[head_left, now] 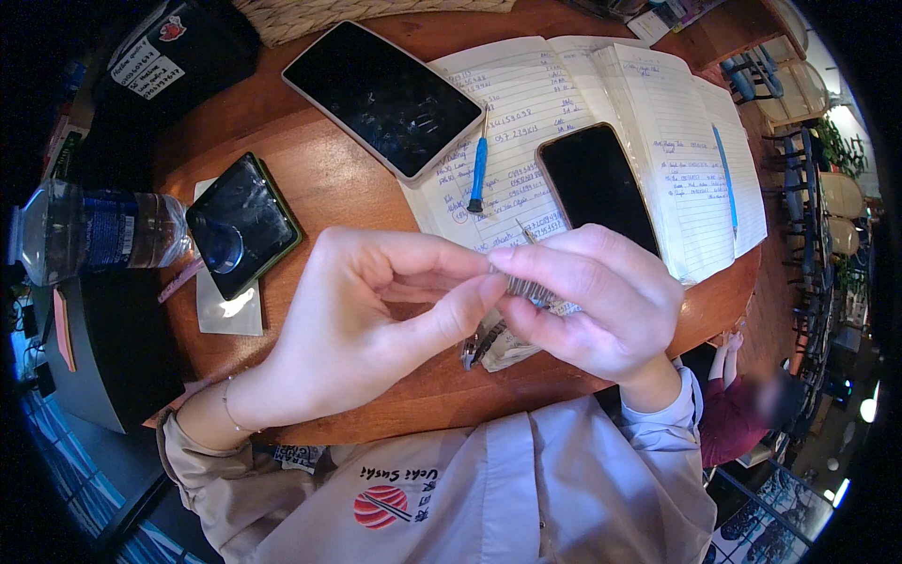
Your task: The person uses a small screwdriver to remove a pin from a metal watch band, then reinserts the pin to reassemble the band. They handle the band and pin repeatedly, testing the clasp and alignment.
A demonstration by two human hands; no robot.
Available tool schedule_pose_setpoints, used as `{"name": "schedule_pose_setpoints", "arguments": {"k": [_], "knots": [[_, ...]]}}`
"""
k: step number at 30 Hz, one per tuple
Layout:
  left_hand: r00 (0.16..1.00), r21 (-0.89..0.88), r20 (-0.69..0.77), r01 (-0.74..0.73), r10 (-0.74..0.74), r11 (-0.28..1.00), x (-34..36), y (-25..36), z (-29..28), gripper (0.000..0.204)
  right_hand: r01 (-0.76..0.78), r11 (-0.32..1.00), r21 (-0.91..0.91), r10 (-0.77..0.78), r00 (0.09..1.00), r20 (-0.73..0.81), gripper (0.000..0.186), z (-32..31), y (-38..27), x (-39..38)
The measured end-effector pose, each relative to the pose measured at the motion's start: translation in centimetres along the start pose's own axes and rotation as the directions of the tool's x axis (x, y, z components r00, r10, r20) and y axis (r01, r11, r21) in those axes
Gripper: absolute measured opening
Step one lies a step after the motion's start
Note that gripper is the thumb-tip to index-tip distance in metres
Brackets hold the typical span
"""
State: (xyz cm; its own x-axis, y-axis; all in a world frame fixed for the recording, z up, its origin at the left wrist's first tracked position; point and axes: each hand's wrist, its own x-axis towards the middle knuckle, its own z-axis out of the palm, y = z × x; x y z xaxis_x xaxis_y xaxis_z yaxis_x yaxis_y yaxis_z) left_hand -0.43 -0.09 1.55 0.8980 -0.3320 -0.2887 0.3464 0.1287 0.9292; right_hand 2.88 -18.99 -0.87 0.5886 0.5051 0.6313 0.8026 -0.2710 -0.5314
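Pinching small ridged metal piece (531, 290) at frame centre with fingers of right hand (606, 299). Holding fingertips of left hand (362, 315) close together by left end, not showing whether clamping. Probably handling light, stiff, slippery; best gripping by ends.

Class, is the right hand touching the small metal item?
Touching: the head view shows the right hand holding the metal item between finger and thumb.

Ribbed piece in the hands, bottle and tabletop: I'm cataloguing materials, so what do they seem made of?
Ribbed piece: probably metal, from its silvery glints, though partly covered. Bottle: likely clear plastic, smooth and see-through. Tabletop: wood or wood-look laminate, reddish-brown with a soft sheen.
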Motion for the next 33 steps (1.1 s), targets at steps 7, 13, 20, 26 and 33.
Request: {"name": "schedule_pose_setpoints", "arguments": {"k": [7,13,20,26,33], "knots": [[1.000,-0.040,0.006,-0.015,0.015,0.999,-0.1,-0.3,0.1,0.016,0.040,0.999,-0.018,-0.040,0.999,0.018,0.038,-0.1,-0.2,0.0],[1.000,-0.069,0.013,-0.019,0.020,0.997,0.0,-0.4,0.0,0.016,0.067,0.997,-0.041,-0.065,0.997,0.052,0.040,-0.2,-0.3,0.0],[0.997,-0.048,0.000,-0.074,0.074,0.996,0.3,-0.9,-0.2,0.023,-0.025,1.000,0.002,0.025,1.000,0.017,0.036,0.1,0.1,0.3],[0.999,-0.212,0.003,-0.037,0.038,0.977,0.6,-1.0,-0.8,0.021,-0.163,0.985,0.054,0.159,0.985,0.065,0.034,-0.6,0.1,0.8],[0.997,-0.007,0.019,-0.073,0.074,0.997,0.2,-0.1,-0.9,0.022,-0.081,0.997,0.019,0.081,0.997,0.015,0.032,-0.6,0.0,0.8]]}}
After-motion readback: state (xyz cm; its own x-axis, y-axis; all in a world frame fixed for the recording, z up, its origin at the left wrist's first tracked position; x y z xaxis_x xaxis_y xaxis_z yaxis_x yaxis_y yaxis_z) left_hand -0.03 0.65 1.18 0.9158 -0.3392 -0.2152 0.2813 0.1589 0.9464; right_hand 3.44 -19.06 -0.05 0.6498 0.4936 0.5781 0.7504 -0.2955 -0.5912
